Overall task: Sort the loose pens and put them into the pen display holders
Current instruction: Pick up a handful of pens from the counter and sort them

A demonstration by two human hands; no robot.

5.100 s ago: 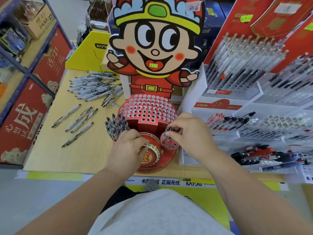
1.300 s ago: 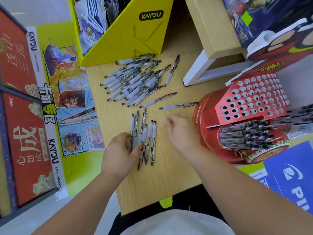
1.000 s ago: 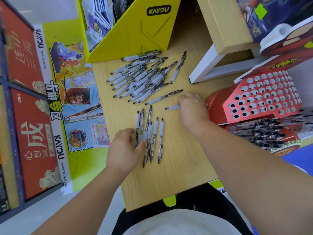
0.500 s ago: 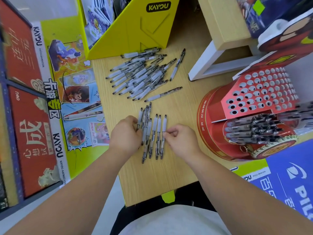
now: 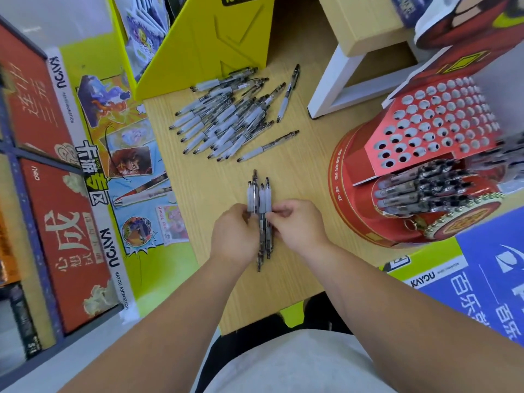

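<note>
Head view, looking steeply down at a pale wooden tabletop (image 5: pixel 209 180). Near its middle lies a small bundle of clear plastic pens with white grips (image 5: pixel 259 198). The bundle's long axis runs straight away from the person, with the writing tips far and the dark clip ends near. The left hand (image 5: pixel 234 236) pinches the bundle from its left side and the right hand (image 5: pixel 299 226) pinches it from its right. Both have fingers curled in against the barrels, apparently squaring them together, and both are equally close to the bundle.

To the right, well apart across bare wood, stands the red cardboard pen display holder (image 5: pixel 351 191), a round drum topped by a sloped red panel of round holes (image 5: pixel 433 123). Most holes look empty. A cluster of dark-clipped pens (image 5: pixel 425 188) already fills a lower tier. The holder is on the right hand's side, so a carry to the right seems the likely next move, and the way across looks open.

Beyond the bundle, farther from the person, a pile of loose pens of the same kind (image 5: pixel 224 117) lies fanned diagonally. A single pen (image 5: pixel 268 146) lies just beside it. The table's left edge is near the left hand, and its near edge lies under the forearms. A yellow cardboard stand (image 5: pixel 215 41) closes off the far left corner.
</note>
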